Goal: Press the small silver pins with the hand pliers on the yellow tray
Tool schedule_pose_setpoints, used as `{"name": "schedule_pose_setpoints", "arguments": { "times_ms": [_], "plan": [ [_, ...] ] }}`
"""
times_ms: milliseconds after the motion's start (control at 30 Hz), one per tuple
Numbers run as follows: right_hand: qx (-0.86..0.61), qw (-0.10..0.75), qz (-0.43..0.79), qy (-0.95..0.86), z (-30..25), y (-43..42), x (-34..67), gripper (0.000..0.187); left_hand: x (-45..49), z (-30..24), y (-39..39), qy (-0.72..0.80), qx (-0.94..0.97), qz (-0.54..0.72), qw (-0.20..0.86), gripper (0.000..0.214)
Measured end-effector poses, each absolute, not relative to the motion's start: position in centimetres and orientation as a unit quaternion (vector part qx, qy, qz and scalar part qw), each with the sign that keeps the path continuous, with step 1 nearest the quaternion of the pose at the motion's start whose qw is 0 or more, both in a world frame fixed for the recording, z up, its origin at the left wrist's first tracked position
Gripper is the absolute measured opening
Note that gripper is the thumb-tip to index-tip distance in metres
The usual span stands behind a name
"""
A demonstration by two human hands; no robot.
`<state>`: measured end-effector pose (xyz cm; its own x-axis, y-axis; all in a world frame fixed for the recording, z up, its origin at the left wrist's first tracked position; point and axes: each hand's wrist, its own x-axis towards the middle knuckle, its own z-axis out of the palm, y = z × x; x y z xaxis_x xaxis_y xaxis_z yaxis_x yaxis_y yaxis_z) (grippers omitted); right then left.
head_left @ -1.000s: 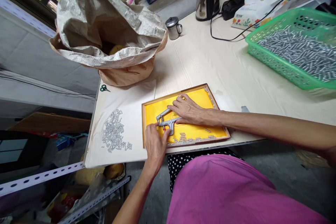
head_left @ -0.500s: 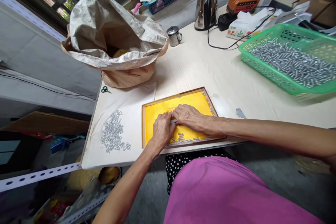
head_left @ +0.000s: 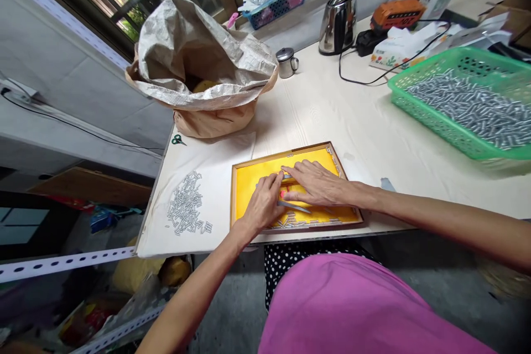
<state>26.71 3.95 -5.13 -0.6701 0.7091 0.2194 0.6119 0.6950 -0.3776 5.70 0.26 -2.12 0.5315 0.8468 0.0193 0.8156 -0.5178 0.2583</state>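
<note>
A wooden-framed tray with a yellow lining (head_left: 253, 177) lies at the table's near edge. Several small metal pins lie along its bottom and right sides. A grey metal plier-like tool (head_left: 295, 206) rests on the lining under both hands. My left hand (head_left: 264, 204) has its fingers curled down onto the tool's near part. My right hand (head_left: 316, 182) lies over the tool, fingers stretched toward the left and pressed on it. A small red piece shows between the two hands.
A heap of metal pins (head_left: 186, 211) lies on white paper left of the tray, with small green scissors (head_left: 179, 140) behind. A big woven sack (head_left: 199, 61), a kettle (head_left: 339, 17), a steel cup (head_left: 286, 62) and a green basket of pins (head_left: 464, 100) stand further back.
My left hand has moved up from the tray's lower left onto the tool, meeting my right hand. The tool, plainly seen before, is now mostly covered.
</note>
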Motion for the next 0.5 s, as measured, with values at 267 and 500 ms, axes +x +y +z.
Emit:
{"name": "schedule_pose_setpoints", "arguments": {
  "times_ms": [267,500],
  "plan": [
    [-0.372,0.229,0.13,-0.89,-7.6,7.9,29.7,0.048,8.2,-0.7,-2.6,0.365,0.924,0.115,0.001,0.019],
    [-0.41,0.274,0.135,-0.859,-7.2,10.0,33.6,0.059,-2.6,-0.1,-3.3,0.626,0.763,0.147,-0.06,0.02]
  ]
}}
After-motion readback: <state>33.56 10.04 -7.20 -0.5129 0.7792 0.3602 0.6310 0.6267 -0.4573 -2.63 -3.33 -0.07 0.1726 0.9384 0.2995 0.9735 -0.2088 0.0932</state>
